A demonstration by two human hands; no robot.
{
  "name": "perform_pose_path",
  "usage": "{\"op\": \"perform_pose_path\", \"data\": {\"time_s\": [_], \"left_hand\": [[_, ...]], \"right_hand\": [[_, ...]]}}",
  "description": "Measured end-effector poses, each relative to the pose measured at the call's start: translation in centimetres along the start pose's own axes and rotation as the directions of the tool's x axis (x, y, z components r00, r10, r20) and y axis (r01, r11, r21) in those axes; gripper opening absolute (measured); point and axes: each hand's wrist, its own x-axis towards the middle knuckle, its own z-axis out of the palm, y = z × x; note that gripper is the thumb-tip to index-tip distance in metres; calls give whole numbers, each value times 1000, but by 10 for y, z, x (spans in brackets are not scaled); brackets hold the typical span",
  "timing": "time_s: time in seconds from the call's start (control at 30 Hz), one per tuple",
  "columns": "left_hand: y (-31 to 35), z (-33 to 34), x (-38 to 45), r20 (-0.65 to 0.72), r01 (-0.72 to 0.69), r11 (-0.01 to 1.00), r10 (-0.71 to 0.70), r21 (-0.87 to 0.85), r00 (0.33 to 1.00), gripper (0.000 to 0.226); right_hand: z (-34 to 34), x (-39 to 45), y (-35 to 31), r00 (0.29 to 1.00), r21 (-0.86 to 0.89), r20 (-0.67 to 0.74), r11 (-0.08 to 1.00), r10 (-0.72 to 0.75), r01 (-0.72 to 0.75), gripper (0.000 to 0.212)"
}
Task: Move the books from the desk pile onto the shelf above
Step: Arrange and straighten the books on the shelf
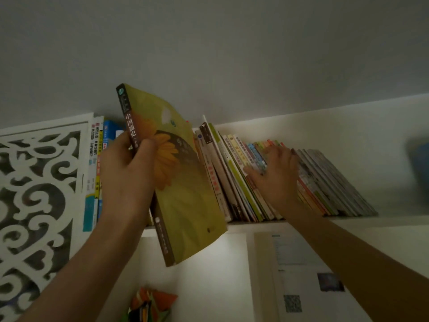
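My left hand [130, 168] grips a thick yellow-green book [185, 201] with a sunflower cover and a brown spine, held upright and tilted in front of the white shelf [348, 219]. Its top sits in the gap between the upright books at the left [95, 173] and a row of leaning books [232, 177]. My right hand [276, 175] lies flat with spread fingers against that leaning row, pressing it to the right. Several thin books [334, 184] lean further right behind the hand. The desk pile is out of view.
A white carved fretwork panel [34, 194] closes off the shelf's left end. Printed sheets [299, 270] hang on the wall below the shelf. A folded orange and green paper object [151, 303] sits at the bottom. Something blue [420, 166] blurs at the right edge.
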Motion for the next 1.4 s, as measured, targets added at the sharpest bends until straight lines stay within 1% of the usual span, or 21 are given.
{"op": "perform_pose_path", "data": {"time_s": [0.03,0.1,0.17,0.2,0.3,0.4,0.5,0.57,0.73,0.83,0.93,1.03,1.13,1.2,1.27,1.4], "left_hand": [[1,5,-1,6,-18,1000,18,4,1000,12],[0,15,-5,20,-67,998,67,7,998,10],[-3,26,-10,39,-91,996,91,3,995,10],[-6,32,-11,47,-97,995,96,15,994,11],[-17,50,-18,48,-116,990,112,84,993,10],[-29,63,-23,46,-135,979,129,156,991,11],[-36,63,-21,10,-103,979,102,176,995,12],[-38,62,-17,-14,-79,983,83,167,996,12],[-32,70,-19,-21,-77,990,80,114,997,11],[-27,80,-20,-12,-85,994,86,68,996,11],[-25,95,-19,3,-112,991,112,71,994,13],[-24,110,-19,-10,-131,990,131,49,991,16],[-26,119,-12,-33,-142,988,144,63,989,23],[-29,122,-6,-56,-115,992,118,61,991,28],[-34,120,-1,-74,-83,995,88,62,993,27],[-45,113,2,-109,-62,988,78,143,991,19]], "right_hand": [[-2,1,10,998,-52,67,998,20,-16,80],[-1,1,22,984,-168,176,986,11,19,98],[2,0,29,978,-244,204,964,-52,102,113],[2,1,30,972,-261,224,956,-74,133,117],[-3,5,31,968,-255,231,954,-96,155,103],[-10,18,29,947,-286,245,918,-209,277,99],[-10,26,25,923,-321,245,874,-296,366,96],[-8,28,27,929,-355,234,865,-285,355,93],[-9,34,48,957,-417,213,867,-199,273,91],[-10,35,60,961,-448,188,853,-204,269,91],[-12,36,65,963,-447,169,854,-210,265,89],[-11,34,66,960,-431,151,859,-235,278,87],[-12,35,66,955,-439,151,848,-256,297,87],[-14,36,66,956,-431,166,854,-242,292,86],[-15,36,65,955,-426,183,857,-232,290,86],[-19,37,65,952,-413,212,862,-222,293,87]]}}
